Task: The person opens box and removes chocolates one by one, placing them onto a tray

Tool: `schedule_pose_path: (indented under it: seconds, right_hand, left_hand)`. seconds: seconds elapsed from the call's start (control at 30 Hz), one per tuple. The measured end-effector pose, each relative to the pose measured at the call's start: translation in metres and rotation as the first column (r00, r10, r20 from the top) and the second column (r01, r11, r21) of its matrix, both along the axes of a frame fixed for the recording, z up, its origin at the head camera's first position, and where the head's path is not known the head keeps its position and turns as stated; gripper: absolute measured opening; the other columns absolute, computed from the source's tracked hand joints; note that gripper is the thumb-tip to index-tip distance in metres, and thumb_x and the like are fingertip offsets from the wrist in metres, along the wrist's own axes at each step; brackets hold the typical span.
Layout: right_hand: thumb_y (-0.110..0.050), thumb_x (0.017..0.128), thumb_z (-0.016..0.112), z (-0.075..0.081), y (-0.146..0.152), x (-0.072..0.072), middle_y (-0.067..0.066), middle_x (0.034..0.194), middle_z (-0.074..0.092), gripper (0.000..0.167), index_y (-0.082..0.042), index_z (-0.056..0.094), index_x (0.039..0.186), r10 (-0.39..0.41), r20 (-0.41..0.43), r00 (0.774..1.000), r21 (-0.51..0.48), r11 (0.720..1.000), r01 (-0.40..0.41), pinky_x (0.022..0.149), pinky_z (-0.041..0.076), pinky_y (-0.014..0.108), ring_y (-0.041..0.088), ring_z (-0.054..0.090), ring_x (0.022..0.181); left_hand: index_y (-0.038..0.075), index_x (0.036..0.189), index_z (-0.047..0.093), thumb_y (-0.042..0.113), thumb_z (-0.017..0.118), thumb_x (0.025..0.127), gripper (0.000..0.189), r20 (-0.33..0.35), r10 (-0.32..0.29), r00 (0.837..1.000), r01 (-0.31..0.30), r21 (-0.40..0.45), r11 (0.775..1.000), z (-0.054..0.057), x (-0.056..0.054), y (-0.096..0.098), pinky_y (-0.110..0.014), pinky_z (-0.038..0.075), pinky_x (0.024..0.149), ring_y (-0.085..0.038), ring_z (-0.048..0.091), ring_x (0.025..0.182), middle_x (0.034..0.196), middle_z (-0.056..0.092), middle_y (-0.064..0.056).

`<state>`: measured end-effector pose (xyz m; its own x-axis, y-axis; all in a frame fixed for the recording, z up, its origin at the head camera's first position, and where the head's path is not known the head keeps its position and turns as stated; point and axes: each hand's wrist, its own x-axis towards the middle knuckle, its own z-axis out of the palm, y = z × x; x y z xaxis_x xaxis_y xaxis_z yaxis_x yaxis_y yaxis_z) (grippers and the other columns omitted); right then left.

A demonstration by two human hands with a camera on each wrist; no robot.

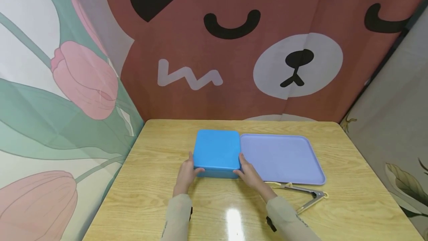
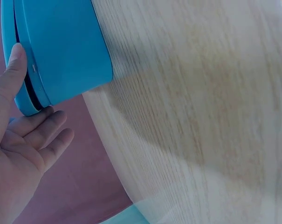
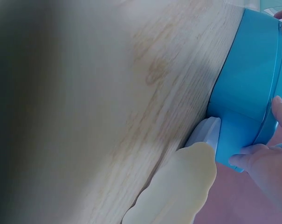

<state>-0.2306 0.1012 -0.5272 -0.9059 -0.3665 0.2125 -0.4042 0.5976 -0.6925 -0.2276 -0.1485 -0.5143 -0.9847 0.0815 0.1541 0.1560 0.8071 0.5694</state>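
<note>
A blue rectangular box (image 1: 214, 174) with a blue lid (image 1: 218, 148) sits on the wooden table. My left hand (image 1: 185, 174) holds the lid at its near left corner, thumb on the front edge and fingers along the side. In the left wrist view, a dark gap shows between the lid (image 2: 24, 103) and the box (image 2: 71, 51). At the near right corner, my right hand (image 1: 250, 174) grips the lid, its thumb on the front edge. What is inside the box is hidden.
A lavender tray (image 1: 281, 159) lies against the box's right side. Metal tongs (image 1: 305, 189) with pale yellow tips lie spread in front of the tray, partly behind the right forearm. Printed curtains (image 1: 234, 58) hang behind the table and at both sides.
</note>
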Motion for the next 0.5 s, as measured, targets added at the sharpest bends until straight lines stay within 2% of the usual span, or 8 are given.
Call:
schedule_pose_path:
  seconds: [0.1,0.2,0.23,0.43,0.47,0.5]
  right_hand:
    - [-0.007,0.084,0.061,-0.0006,0.0005,0.0000,0.036,0.136,0.017,0.071,0.020,0.016,0.132,-0.001,0.015,1.000,-0.021,1.000,0.001,0.100,0.024,0.047,0.041,0.021,0.125]
    - [-0.007,0.084,0.061,-0.0010,0.0011,-0.0016,0.036,0.136,0.017,0.071,0.020,0.016,0.132,0.000,0.023,1.000,-0.050,0.999,0.001,0.100,0.023,0.047,0.041,0.021,0.126]
    - [-0.008,0.085,0.060,-0.0009,0.0013,-0.0023,0.036,0.136,0.017,0.071,0.020,0.016,0.132,-0.001,0.022,1.000,-0.061,0.998,0.002,0.100,0.023,0.047,0.040,0.021,0.126]
    - [-0.010,0.084,0.062,0.0004,0.0025,-0.0049,0.037,0.134,0.019,0.073,0.022,0.017,0.131,-0.009,0.046,0.999,-0.171,0.985,0.017,0.098,0.026,0.048,0.041,0.023,0.125]
    - [-0.010,0.084,0.063,0.0005,0.0028,-0.0050,0.036,0.135,0.019,0.073,0.021,0.017,0.131,-0.007,0.061,0.998,-0.193,0.981,0.019,0.098,0.026,0.048,0.040,0.023,0.125]
    - [-0.010,0.084,0.062,0.0007,0.0030,-0.0050,0.036,0.135,0.018,0.073,0.021,0.016,0.132,-0.003,0.075,0.997,-0.214,0.977,0.019,0.098,0.027,0.048,0.040,0.023,0.125]
  left_hand:
    - [-0.019,0.132,0.023,0.024,0.071,0.074,0.087,0.002,0.003,1.000,-0.003,0.022,1.000,0.0004,0.0000,0.0004,-0.041,0.042,0.088,-0.037,0.048,0.110,0.121,0.046,-0.032]
    - [-0.017,0.132,0.026,0.024,0.071,0.074,0.085,0.022,0.019,1.000,-0.022,0.098,0.995,-0.0004,-0.0007,0.0000,-0.041,0.042,0.088,-0.036,0.046,0.112,0.124,0.044,-0.031]
    - [-0.016,0.132,0.027,0.023,0.072,0.074,0.084,0.036,0.026,0.999,-0.031,0.138,0.990,-0.0011,-0.0008,-0.0002,-0.041,0.044,0.083,-0.035,0.053,0.104,0.118,0.048,-0.032]
    - [-0.013,0.131,0.034,0.021,0.073,0.074,0.077,0.061,0.046,0.997,-0.063,0.325,0.944,-0.0061,-0.0014,-0.0023,-0.043,0.042,0.087,-0.036,0.046,0.112,0.123,0.045,-0.030]
    - [-0.013,0.131,0.034,0.021,0.073,0.074,0.077,0.063,0.048,0.997,-0.066,0.346,0.936,-0.0063,-0.0013,-0.0026,-0.045,0.037,0.092,-0.036,0.036,0.120,0.130,0.039,-0.027]
    - [-0.013,0.130,0.035,0.021,0.073,0.075,0.076,0.069,0.049,0.996,-0.071,0.373,0.925,-0.0060,-0.0012,-0.0027,-0.045,0.036,0.094,-0.036,0.036,0.121,0.131,0.038,-0.027]
